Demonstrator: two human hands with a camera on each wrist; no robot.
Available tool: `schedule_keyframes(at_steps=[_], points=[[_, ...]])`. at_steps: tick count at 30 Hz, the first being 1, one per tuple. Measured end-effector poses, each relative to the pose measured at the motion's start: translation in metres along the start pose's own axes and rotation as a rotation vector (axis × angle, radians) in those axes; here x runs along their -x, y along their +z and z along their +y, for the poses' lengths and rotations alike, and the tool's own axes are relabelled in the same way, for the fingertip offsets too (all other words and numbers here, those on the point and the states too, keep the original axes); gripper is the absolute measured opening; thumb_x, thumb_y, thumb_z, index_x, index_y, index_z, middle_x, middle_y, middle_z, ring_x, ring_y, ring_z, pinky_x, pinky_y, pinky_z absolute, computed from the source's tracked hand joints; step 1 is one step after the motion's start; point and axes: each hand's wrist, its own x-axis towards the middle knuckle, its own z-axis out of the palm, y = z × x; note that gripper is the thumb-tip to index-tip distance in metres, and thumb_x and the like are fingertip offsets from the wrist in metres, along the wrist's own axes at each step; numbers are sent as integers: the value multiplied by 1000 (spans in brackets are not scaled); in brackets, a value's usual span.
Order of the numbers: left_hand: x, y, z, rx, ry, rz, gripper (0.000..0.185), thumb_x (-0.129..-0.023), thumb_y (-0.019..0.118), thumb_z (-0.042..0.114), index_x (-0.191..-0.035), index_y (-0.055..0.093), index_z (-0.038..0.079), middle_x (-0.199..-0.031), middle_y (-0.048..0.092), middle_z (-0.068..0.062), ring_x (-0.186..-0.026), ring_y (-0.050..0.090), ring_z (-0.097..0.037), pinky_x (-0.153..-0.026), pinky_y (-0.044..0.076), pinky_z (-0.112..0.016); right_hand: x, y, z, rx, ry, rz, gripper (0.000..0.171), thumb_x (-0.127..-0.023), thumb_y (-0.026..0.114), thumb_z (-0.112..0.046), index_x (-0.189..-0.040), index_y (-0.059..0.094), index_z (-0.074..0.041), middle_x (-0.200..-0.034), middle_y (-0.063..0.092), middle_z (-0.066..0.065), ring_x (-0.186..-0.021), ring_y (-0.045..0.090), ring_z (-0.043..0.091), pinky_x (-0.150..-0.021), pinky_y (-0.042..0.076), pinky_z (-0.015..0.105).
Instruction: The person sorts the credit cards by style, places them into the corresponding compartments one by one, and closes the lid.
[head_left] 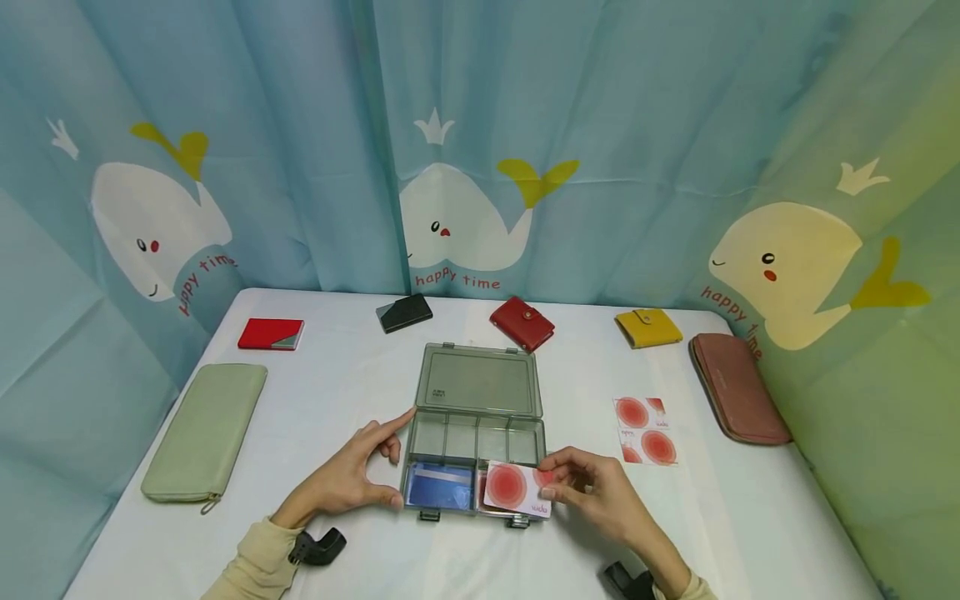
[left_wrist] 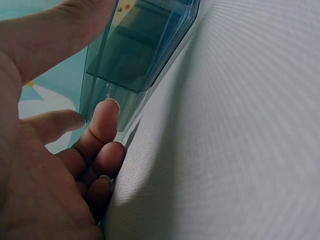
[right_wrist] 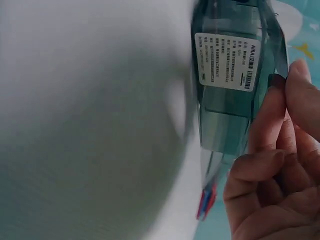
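Note:
A translucent grey-green plastic box point(head_left: 430, 435) lies with its lid point(head_left: 480, 381) folded back, divided into several compartments. My left hand point(head_left: 348, 473) touches its left side with thumb and a straight index finger; the other fingers are bent. Between thumb and fingers, my right hand point(head_left: 600, 493) pinches the right end of a white card with red circles point(head_left: 507, 486). This card is over the front right compartment, where the edge of another card shows beneath it. Blue cards point(head_left: 441, 487) fill the front left compartment. In the right wrist view, a printed label point(right_wrist: 226, 61) is on the box's side.
Two more red-circle cards point(head_left: 647, 430) lie right of the box. Along the back are a red card holder point(head_left: 270, 333), black holder point(head_left: 405, 312), dark red snap wallet point(head_left: 522, 323) and yellow wallet point(head_left: 648, 327). A green zip wallet point(head_left: 204, 432) lies left, a brown one point(head_left: 738, 388) right.

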Motion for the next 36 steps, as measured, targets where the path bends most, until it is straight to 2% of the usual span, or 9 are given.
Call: schedule_keyframes(at_steps=[5, 7, 12, 14, 16, 19, 22, 27, 36], points=[[0, 0, 1, -2, -4, -2, 115, -78, 93, 45, -167, 32, 6, -101, 57, -1, -91, 42, -18, -87, 30, -30, -4, 3, -4, 126, -156, 25, 25, -81, 91, -9, -103, 80, -15, -99, 72, -1, -73, 60, 3, -56, 48, 24], [-1, 0, 1, -5, 2, -2, 115, -78, 92, 47, -167, 32, 6, -101, 57, -1, -91, 42, -18, -87, 30, -30, -5, -1, -4, 147, -179, 22, 24, -83, 90, -9, -105, 81, -14, -105, 70, 1, -75, 61, 3, -57, 48, 25], [-1, 1, 1, -9, 11, 1, 115, -79, 91, 52, -166, 33, 5, -101, 57, -1, -92, 43, -19, -88, 30, -29, -10, -42, 13, 259, -174, 162, 30, -80, 89, 1, -106, 80, -10, -103, 71, 4, -77, 61, 4, -59, 49, 22], [-1, 0, 2, -13, 15, 3, 115, -79, 90, 53, -166, 33, 4, -101, 58, -1, -91, 43, -19, -88, 30, -29, -12, -68, 26, 313, -131, 230, 34, -79, 88, 5, -110, 79, -8, -101, 71, 7, -78, 60, 4, -61, 48, 19], [-1, 0, 2, -14, 17, 5, 116, -79, 90, 53, -166, 33, 4, -101, 58, -1, -91, 44, -19, -88, 30, -28, -12, -94, 41, 344, -56, 251, 36, -82, 87, 3, -116, 78, -7, -105, 72, 11, -81, 60, 2, -63, 49, 19], [0, 0, 1, -16, 28, 6, 116, -79, 90, 53, -166, 33, 2, -100, 58, -1, -90, 44, -18, -88, 30, -29, -11, -127, 62, 376, 105, 214, 39, -90, 85, -8, -128, 74, -7, -115, 72, 17, -87, 61, 3, -68, 52, 20], [0, -1, 0, -16, 34, 9, 116, -79, 90, 53, -166, 33, 2, -100, 58, -1, -90, 43, -18, -88, 30, -29, -12, -148, 79, 417, 234, 148, 45, -93, 84, -16, -135, 71, -8, -122, 72, 19, -91, 63, 12, -70, 51, 24], [-1, -1, -1, -17, 39, 12, 116, -79, 90, 53, -166, 33, 2, -100, 58, -1, -90, 43, -18, -88, 30, -29, -15, -159, 95, 481, 339, 60, 54, -89, 88, -23, -137, 69, -7, -115, 71, 17, -93, 61, 24, -74, 47, 29], [0, 0, -1, -7, 13, 9, 115, -77, 93, 47, -166, 33, 5, -101, 58, 0, -92, 43, -19, -88, 30, -29, -23, -163, 100, 514, 427, -31, 51, -85, 91, -27, -126, 69, -6, -112, 67, 17, -93, 61, 27, -76, 48, 36]])
